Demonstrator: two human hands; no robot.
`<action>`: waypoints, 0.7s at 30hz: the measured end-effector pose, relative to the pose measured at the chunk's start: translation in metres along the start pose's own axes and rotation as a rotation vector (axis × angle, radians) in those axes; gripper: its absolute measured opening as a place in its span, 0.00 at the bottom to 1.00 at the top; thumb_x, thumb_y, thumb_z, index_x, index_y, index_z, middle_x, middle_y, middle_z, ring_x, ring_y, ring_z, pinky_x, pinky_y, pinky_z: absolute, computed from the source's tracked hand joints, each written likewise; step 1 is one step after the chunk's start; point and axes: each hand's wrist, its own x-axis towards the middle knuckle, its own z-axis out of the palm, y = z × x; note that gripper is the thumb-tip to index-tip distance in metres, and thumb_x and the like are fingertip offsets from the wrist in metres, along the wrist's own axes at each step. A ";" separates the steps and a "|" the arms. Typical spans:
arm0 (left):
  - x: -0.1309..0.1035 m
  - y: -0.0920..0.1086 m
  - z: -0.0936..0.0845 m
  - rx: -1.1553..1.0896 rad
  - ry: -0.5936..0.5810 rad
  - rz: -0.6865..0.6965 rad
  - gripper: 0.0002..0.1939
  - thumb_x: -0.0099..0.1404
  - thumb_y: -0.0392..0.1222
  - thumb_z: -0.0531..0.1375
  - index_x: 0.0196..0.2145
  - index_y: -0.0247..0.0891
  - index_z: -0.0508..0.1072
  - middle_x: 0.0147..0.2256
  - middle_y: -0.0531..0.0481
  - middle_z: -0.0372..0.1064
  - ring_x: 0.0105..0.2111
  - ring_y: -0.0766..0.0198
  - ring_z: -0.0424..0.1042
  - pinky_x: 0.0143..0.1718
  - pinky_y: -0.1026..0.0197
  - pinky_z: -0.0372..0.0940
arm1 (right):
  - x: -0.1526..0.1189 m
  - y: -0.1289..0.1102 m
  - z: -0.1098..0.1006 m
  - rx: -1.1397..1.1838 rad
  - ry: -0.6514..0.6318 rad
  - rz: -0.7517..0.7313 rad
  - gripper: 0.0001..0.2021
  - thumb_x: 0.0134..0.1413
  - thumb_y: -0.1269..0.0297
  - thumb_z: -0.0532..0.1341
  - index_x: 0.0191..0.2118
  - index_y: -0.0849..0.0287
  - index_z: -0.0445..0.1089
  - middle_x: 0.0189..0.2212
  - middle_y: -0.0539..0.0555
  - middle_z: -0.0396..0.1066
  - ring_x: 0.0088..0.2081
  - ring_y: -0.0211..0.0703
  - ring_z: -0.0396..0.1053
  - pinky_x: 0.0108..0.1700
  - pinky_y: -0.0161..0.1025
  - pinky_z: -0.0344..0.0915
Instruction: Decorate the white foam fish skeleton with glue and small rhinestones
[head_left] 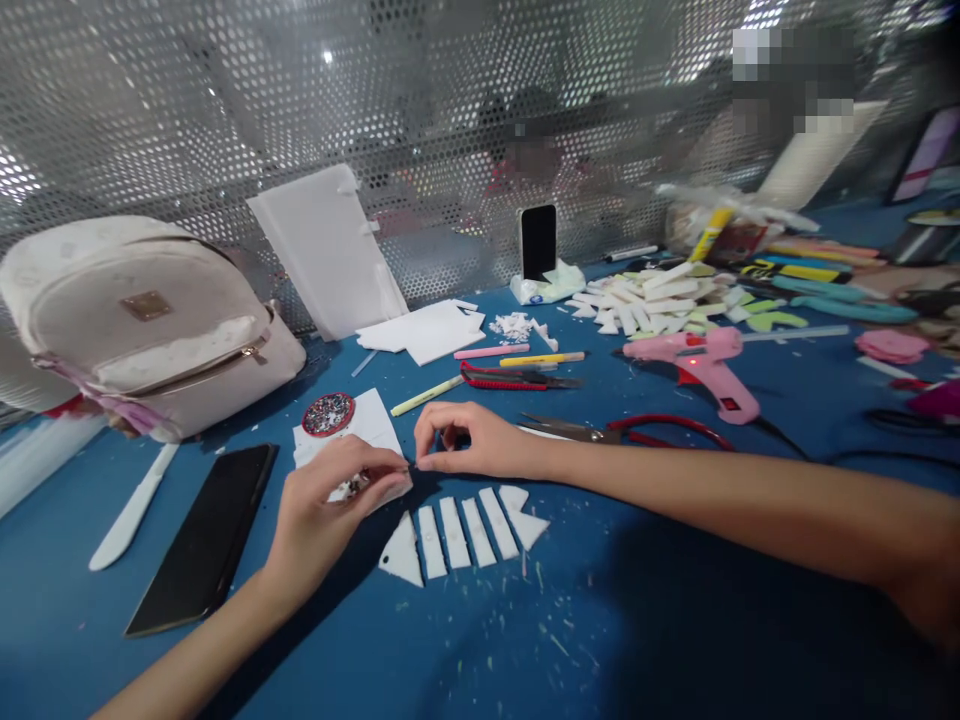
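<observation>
My left hand point(330, 495) is closed, its thumb and fingertips pinched together over the near part of a white sheet point(379, 425). Close by, my right hand point(484, 440) also pinches, its fingertips almost meeting the left ones. A tiny dark thing shows between them, too small to name. Part of a speckled patch shows through the left fingers. On the sheet lies a red-rimmed round piece filled with dark speckles point(328, 413). Below the hands, a white fish shape lies cut into a head with a black eye point(403, 552), several strips point(454, 535) and a tail point(525, 518).
Scissors point(592, 432), a red cutter point(510, 377), markers point(540, 358) and a pink glue gun point(694, 360) lie beyond my right arm. Foam offcuts point(660, 295) are heaped behind. At left are a phone point(206, 540), a white knife point(135, 510) and a backpack point(142, 320).
</observation>
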 end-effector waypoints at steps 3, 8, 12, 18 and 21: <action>0.010 0.001 -0.009 0.044 0.042 0.048 0.02 0.66 0.36 0.65 0.36 0.42 0.77 0.32 0.55 0.76 0.31 0.66 0.73 0.38 0.63 0.65 | 0.001 0.002 0.001 0.069 0.052 0.014 0.07 0.61 0.62 0.63 0.38 0.60 0.73 0.38 0.53 0.72 0.39 0.39 0.68 0.37 0.36 0.62; 0.038 0.002 -0.022 0.117 -0.025 0.081 0.04 0.67 0.43 0.65 0.39 0.43 0.77 0.31 0.52 0.76 0.30 0.63 0.74 0.36 0.62 0.66 | 0.002 0.008 0.001 0.186 0.335 -0.012 0.10 0.67 0.59 0.55 0.45 0.58 0.69 0.43 0.54 0.70 0.42 0.40 0.67 0.37 0.36 0.62; 0.060 0.003 -0.028 0.213 -0.088 0.139 0.06 0.69 0.44 0.61 0.42 0.45 0.76 0.32 0.52 0.76 0.30 0.63 0.73 0.35 0.61 0.65 | 0.004 0.013 -0.001 0.169 0.526 -0.038 0.09 0.67 0.59 0.54 0.43 0.57 0.66 0.41 0.54 0.68 0.40 0.40 0.66 0.35 0.35 0.62; 0.073 -0.003 -0.024 0.514 -0.266 0.395 0.10 0.74 0.43 0.54 0.45 0.41 0.74 0.34 0.49 0.76 0.31 0.61 0.71 0.35 0.59 0.61 | 0.006 0.014 -0.002 0.148 0.583 -0.030 0.07 0.64 0.62 0.54 0.42 0.58 0.65 0.40 0.54 0.67 0.40 0.42 0.65 0.37 0.37 0.61; 0.074 -0.008 -0.016 0.689 -0.395 0.503 0.11 0.76 0.40 0.50 0.47 0.38 0.71 0.35 0.47 0.75 0.33 0.61 0.71 0.35 0.59 0.60 | 0.006 0.013 -0.001 0.134 0.581 -0.024 0.06 0.64 0.63 0.53 0.42 0.57 0.64 0.40 0.54 0.67 0.40 0.42 0.65 0.38 0.37 0.62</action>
